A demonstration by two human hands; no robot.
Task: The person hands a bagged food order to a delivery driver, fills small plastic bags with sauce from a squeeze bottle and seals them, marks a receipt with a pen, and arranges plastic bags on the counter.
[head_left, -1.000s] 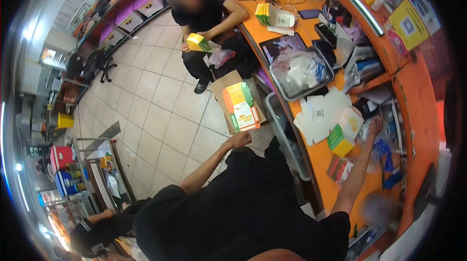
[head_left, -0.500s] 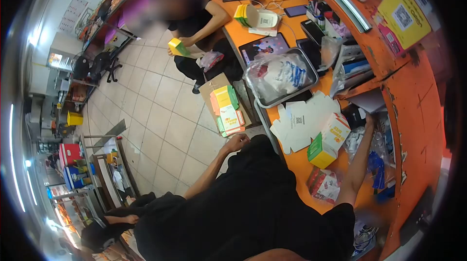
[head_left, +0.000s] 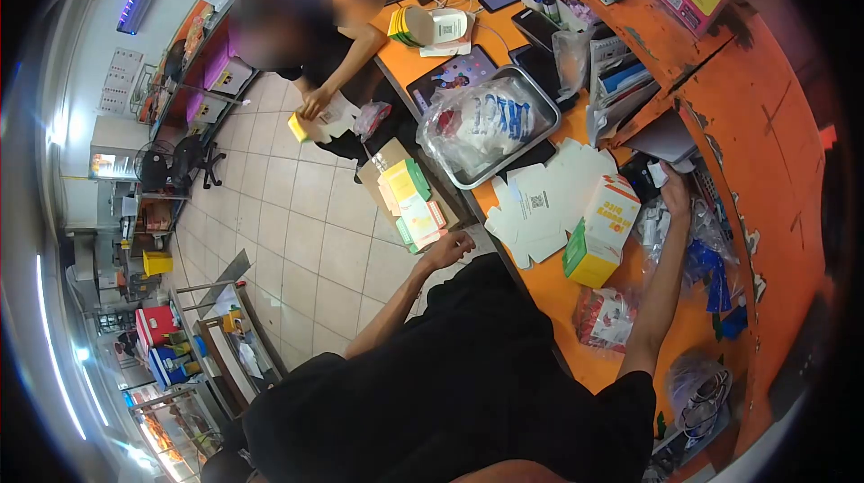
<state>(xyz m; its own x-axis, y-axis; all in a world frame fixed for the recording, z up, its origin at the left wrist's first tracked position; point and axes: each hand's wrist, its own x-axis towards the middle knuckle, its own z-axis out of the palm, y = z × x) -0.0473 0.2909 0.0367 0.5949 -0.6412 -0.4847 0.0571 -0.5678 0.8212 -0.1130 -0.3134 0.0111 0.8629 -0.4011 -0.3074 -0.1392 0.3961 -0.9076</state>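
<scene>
My right hand (head_left: 675, 193) reaches over the orange counter to a black device (head_left: 640, 179), with a small white paper slip (head_left: 659, 175) pinched at the fingers. My left hand (head_left: 450, 250) hangs low by the counter's edge with loosely curled, parted fingers and nothing in it. Just beyond it, flat printed cartons (head_left: 409, 199) lie in an open cardboard box (head_left: 385, 159). Between my arms on the counter, a yellow, green and white carton (head_left: 605, 231) stands folded up, beside an unfolded white carton (head_left: 540, 204).
A metal tray (head_left: 468, 179) holds a plastic-bagged bundle. Near it lie a tablet (head_left: 450, 80), cables and stacked cartons (head_left: 412, 26). A red-and-white packet (head_left: 607, 319) sits by my right forearm. Across the corner, a seated person (head_left: 310, 42) handles a carton (head_left: 333, 118). Shelving (head_left: 229, 339) stands left.
My view has shifted. My right hand now shows a white slip at its fingers near the black device. My left hand's fingers are less curled. The other person's carton is opened flatter.
</scene>
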